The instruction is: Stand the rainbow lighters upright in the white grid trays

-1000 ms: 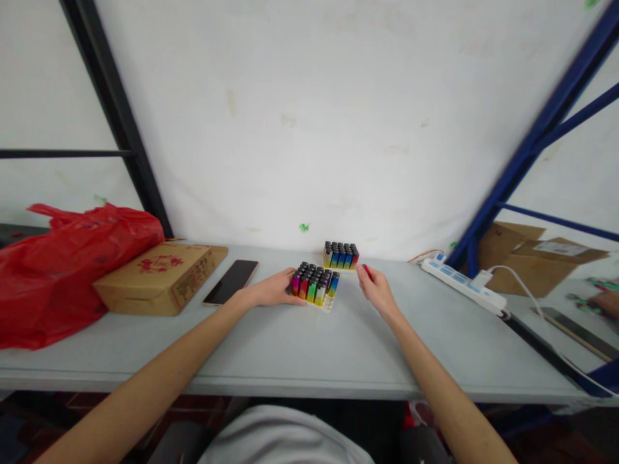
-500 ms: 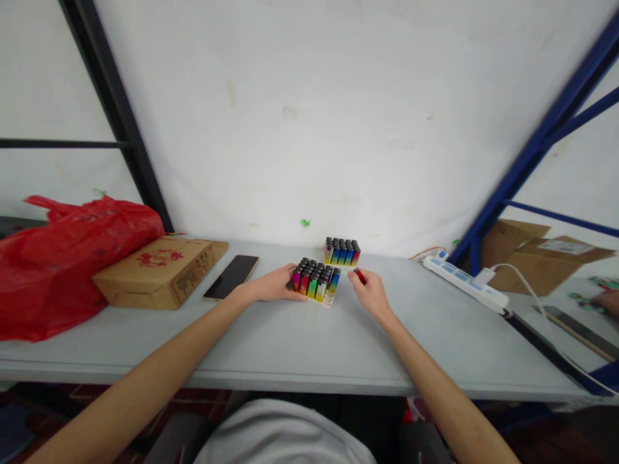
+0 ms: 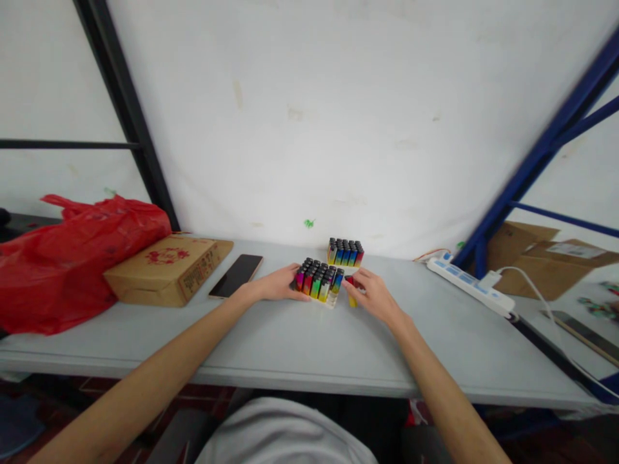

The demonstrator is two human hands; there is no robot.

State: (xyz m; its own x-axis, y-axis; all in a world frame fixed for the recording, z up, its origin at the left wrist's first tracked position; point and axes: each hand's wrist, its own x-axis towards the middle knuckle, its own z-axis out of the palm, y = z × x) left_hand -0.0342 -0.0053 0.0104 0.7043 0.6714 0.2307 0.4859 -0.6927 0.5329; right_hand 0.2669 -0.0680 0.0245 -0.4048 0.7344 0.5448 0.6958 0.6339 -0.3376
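Observation:
A pale tray (image 3: 331,305) on the table carries rows of upright lighters (image 3: 315,283) with black tops and bright rainbow bodies. Its front right corner shows bare slots. My left hand (image 3: 285,284) grips the tray's left side, thumb at the front and fingers behind. Just right of the tray, my right hand (image 3: 374,293) pinches a red and yellow lighter (image 3: 353,299), held upright and apart from the tray. Behind them, near the wall, stands a second block of lighters (image 3: 345,252).
On the left are a red plastic bag (image 3: 87,258), a cardboard box (image 3: 169,267) and a phone (image 3: 236,276). To the right lie a white power strip (image 3: 471,287) with a plugged-in charger (image 3: 490,280) and an open carton (image 3: 541,264). Metal posts rise at both sides.
My right hand has turned and moved slightly left toward the tray; the lighter in it now points upright with its yellow end down. My left hand stays on the tray. The view shifted slightly.

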